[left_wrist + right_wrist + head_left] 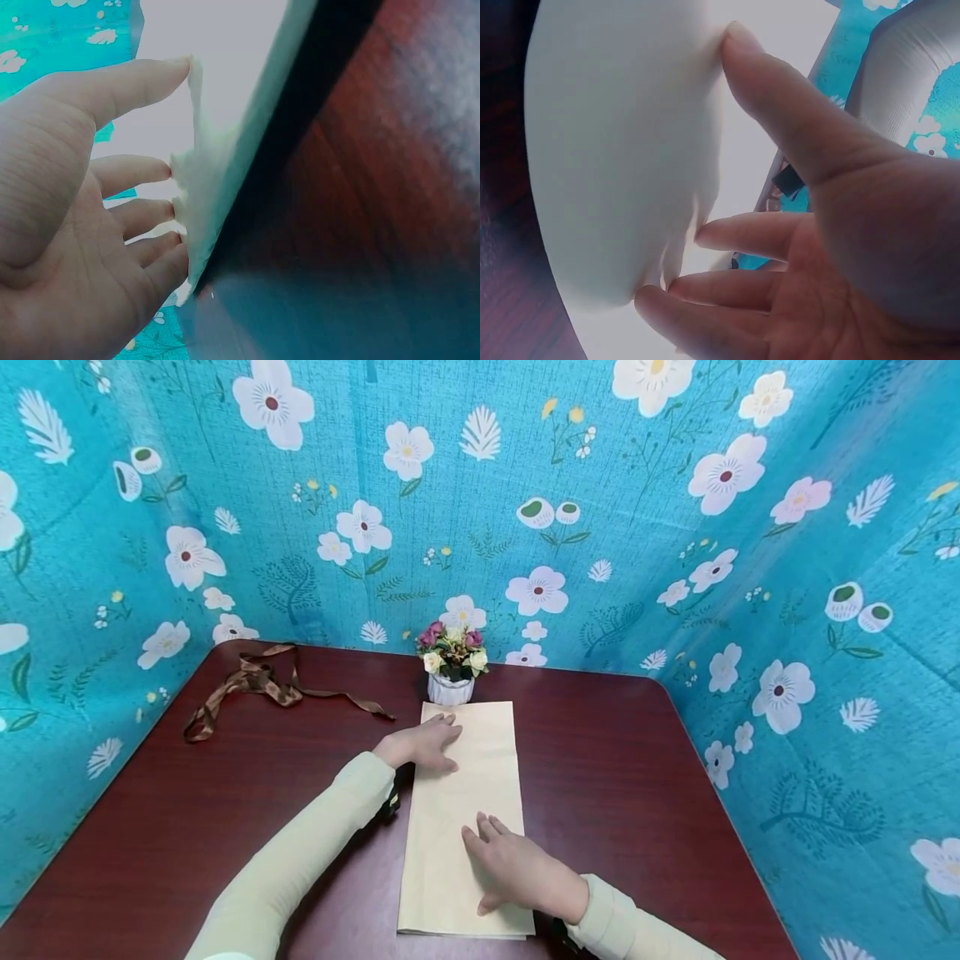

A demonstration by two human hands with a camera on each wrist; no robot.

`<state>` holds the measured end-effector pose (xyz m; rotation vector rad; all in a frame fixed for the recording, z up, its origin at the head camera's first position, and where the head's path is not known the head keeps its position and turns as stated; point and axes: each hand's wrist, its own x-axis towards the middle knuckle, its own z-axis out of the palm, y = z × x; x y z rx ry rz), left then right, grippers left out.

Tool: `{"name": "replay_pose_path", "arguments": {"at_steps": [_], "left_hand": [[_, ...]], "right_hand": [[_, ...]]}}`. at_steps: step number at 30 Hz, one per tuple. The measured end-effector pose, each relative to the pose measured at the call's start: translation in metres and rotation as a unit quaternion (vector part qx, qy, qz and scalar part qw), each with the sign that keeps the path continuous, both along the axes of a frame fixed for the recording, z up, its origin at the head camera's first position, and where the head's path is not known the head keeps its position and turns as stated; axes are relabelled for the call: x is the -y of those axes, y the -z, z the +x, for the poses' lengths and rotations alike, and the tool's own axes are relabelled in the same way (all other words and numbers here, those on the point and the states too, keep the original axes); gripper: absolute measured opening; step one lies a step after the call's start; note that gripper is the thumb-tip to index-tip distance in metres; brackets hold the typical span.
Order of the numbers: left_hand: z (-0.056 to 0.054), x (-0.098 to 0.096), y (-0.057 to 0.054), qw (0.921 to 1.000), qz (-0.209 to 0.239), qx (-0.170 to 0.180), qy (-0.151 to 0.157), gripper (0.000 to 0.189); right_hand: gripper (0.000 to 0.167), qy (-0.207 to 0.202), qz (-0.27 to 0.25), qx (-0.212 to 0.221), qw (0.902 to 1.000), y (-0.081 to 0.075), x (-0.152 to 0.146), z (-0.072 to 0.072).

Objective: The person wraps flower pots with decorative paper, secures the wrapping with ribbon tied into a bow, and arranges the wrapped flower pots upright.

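A long cream strip of folded paper or cloth lies lengthwise on the table; which material it is, I cannot tell. Near its far end my left hand rests on the left part with fingers spread. Lower down, my right hand touches the right half, its fingers extended and thumb apart. In the left wrist view the fingertips press the cream surface. Fingers and thumb of the right hand likewise press on the strip in the right wrist view, with small creases at the fingertips.
A white pot of artificial-looking flowers stands just beyond the strip's far end. To the left lies a crumpled brown ribbon. The dark red table is enclosed by blue floral curtains behind and at both sides.
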<state>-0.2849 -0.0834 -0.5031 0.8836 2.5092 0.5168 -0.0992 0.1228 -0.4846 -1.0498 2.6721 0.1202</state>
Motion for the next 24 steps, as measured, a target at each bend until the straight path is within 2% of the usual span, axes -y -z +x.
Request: {"name": "replay_pose_path", "arguments": {"at_steps": [8,12,18,24], "left_hand": [[-0.006,0.0,0.002,0.9997,0.011,0.016,-0.016,0.077],[-0.011,-0.001,0.004,0.9997,0.015,0.014,-0.015,0.078],[-0.023,-0.003,0.005,0.9998,0.018,0.003,-0.01,0.077],[-0.035,-0.006,0.006,0.9997,0.015,0.005,-0.019,0.078]], "right_hand": [[0.105,-0.007,-0.009,-0.012,0.9999,0.002,-0.002,-0.005],[0.105,0.001,-0.008,-0.009,0.9999,0.002,-0.001,-0.007],[0.104,0.012,-0.016,-0.002,0.9998,0.003,-0.002,-0.016],[0.104,0.021,-0.031,0.005,0.9993,0.005,-0.006,-0.028]]}}
